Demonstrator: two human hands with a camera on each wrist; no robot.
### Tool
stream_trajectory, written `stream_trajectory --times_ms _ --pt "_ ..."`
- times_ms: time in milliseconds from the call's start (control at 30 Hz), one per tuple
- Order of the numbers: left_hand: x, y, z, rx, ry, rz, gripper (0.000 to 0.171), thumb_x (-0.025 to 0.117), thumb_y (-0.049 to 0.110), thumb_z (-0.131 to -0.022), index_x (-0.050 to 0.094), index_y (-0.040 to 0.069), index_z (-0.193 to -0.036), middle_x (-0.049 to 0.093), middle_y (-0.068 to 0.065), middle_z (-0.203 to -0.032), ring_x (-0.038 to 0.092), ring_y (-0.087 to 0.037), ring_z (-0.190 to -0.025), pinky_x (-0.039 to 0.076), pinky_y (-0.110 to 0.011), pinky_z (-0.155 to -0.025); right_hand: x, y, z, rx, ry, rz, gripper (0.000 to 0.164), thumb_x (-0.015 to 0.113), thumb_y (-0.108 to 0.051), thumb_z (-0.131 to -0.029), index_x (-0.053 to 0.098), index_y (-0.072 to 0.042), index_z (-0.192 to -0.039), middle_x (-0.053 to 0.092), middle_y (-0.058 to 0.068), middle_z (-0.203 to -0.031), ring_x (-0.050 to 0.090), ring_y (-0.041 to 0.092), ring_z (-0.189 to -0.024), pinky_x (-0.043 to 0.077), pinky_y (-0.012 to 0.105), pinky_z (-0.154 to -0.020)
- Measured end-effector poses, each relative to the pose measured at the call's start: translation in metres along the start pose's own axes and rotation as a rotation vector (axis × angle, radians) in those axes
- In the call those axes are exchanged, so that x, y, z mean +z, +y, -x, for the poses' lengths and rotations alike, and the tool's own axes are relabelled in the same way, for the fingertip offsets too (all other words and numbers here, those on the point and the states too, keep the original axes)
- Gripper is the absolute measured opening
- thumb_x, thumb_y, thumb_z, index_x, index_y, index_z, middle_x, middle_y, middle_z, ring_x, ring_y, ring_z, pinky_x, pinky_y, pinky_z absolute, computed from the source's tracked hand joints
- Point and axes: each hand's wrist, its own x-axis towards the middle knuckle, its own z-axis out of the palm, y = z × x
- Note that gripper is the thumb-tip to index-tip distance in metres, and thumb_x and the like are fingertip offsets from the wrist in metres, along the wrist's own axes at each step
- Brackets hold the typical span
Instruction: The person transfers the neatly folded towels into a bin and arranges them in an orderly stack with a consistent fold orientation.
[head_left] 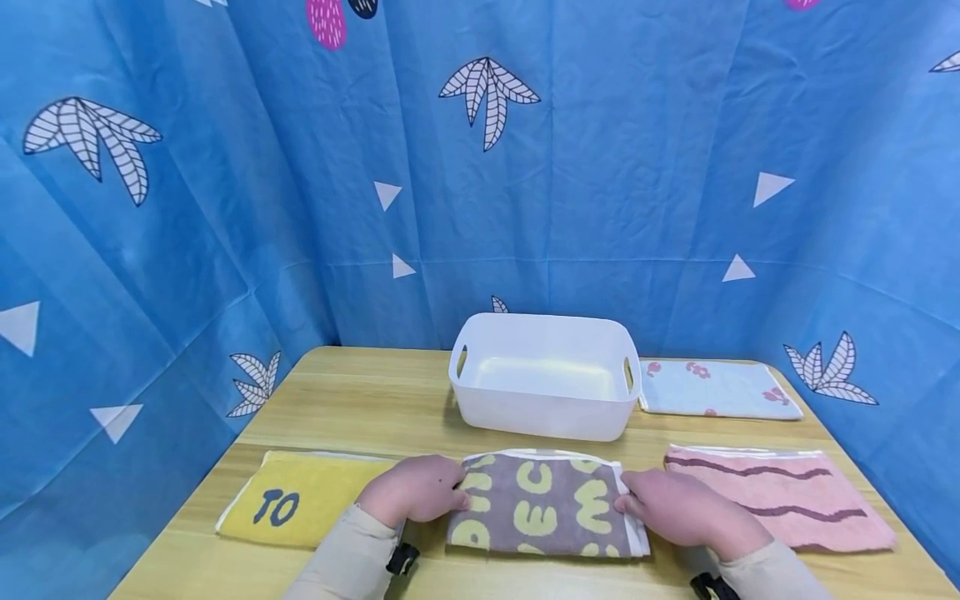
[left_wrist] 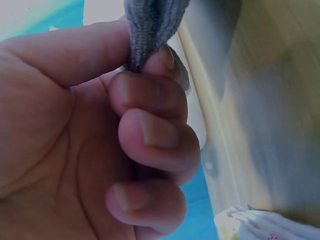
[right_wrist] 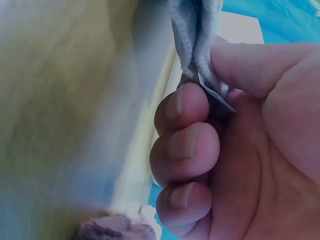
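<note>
1. The left hand (head_left: pixel 423 490) is pinching the left edge of a grey-brown towel (head_left: pixel 534 504) between thumb and forefinger, and its other fingers are curling in toward the palm
2. The right hand (head_left: pixel 667 504) is pinching the towel's white right border between thumb and fingers, the lower fingers likewise curling inward
3. The grey-brown towel is spanning the gap between the two hands, over the near part of the tabletop (head_left: pixel 360 400) and in front of a white bin (head_left: pixel 540 412); whether its underside is touching the surface, I cannot tell
4. Folded into a wide, flat rectangle, it is showing pale yellow lettering and white trim; in the left wrist view its bunched edge is revealing a ribbed, looped weave
5. The bin, smooth and rectangular with rounded corners, is standing beyond the towel, a handle slot opening at each end
6. A yellow towel (head_left: pixel 322 492) marked "TO" is lying beside the left hand, a pink towel (head_left: pixel 780 496) with wavy dark stripes is lying near the right hand, and a white flowered towel (head_left: pixel 712 392) is lying right of the bin
</note>
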Motion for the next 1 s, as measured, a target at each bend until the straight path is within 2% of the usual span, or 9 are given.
stream_trajectory --times_ms 200,433,633,867,1000 --pt "-0.004 0.000 0.003 0.016 0.030 -0.004 0.027 0.066 0.032 -0.097 0.055 0.020 -0.075 0.053 0.006 -0.075 0.050 -0.012 -0.065 0.044 -0.033 -0.066 -0.007 0.001 0.003 -0.030 0.027 -0.007 0.029 0.057 -0.042 -0.103 0.049 -0.022 -0.082 0.042 -0.008 -0.066 0.044 0.009 -0.062 0.039 0.036 -0.063" --pt "-0.011 -0.001 0.009 0.032 0.075 0.006 0.027 0.065 0.031 -0.098 0.054 0.020 -0.077 0.053 0.005 -0.076 0.049 -0.013 -0.064 0.043 -0.033 -0.064 -0.012 0.000 0.004 -0.044 0.054 -0.024 0.032 0.054 -0.045 -0.103 0.049 -0.022 -0.082 0.042 -0.009 -0.067 0.044 0.008 -0.063 0.038 0.035 -0.063" --pt "-0.015 -0.003 0.010 0.030 0.099 0.036 0.030 0.062 0.034 -0.100 0.052 0.019 -0.076 0.050 0.004 -0.070 0.048 -0.013 -0.060 0.042 -0.033 -0.061 -0.014 -0.001 0.004 -0.039 0.117 0.018 0.028 0.054 -0.045 -0.103 0.050 -0.025 -0.085 0.047 -0.011 -0.072 0.047 0.007 -0.069 0.041 0.035 -0.066" --pt "-0.022 -0.008 0.010 0.048 0.160 0.067 0.018 0.061 0.034 -0.101 0.059 0.022 -0.088 0.060 0.006 -0.085 0.056 -0.012 -0.074 0.047 -0.037 -0.070 -0.019 -0.004 0.004 -0.049 0.219 0.053 0.023 0.054 -0.048 -0.102 0.055 -0.026 -0.094 0.055 -0.011 -0.082 0.058 0.009 -0.082 0.048 0.041 -0.073" --pt "-0.027 -0.009 0.011 0.060 0.181 0.077 0.019 0.059 0.032 -0.103 0.058 0.022 -0.086 0.057 0.006 -0.078 0.054 -0.013 -0.071 0.045 -0.036 -0.069 -0.021 -0.006 0.005 -0.045 0.249 0.050 0.024 0.053 -0.049 -0.102 0.057 -0.026 -0.099 0.058 -0.010 -0.086 0.062 0.012 -0.088 0.050 0.045 -0.077"
